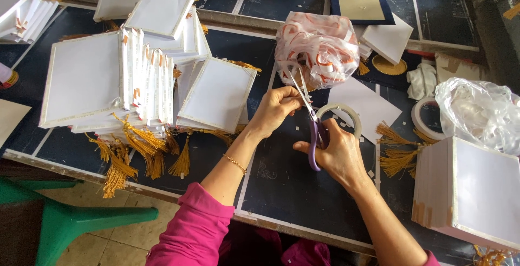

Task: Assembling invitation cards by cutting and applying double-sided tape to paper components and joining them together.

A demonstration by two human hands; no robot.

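Observation:
My right hand grips purple-handled scissors, whose open blades point up toward the far side. My left hand pinches something small at the blades, probably a strip of tape; it is too small to tell. A roll of white tape lies on the dark table just behind my right hand. Beyond the scissors sits a clear plastic bag stuffed with white and orange strips.
Stacks of white square cards with gold tassels fill the left side. Another stack stands at the right. A second tape roll, a crumpled clear bag and a white sheet lie at right. A green stool is below the table's edge.

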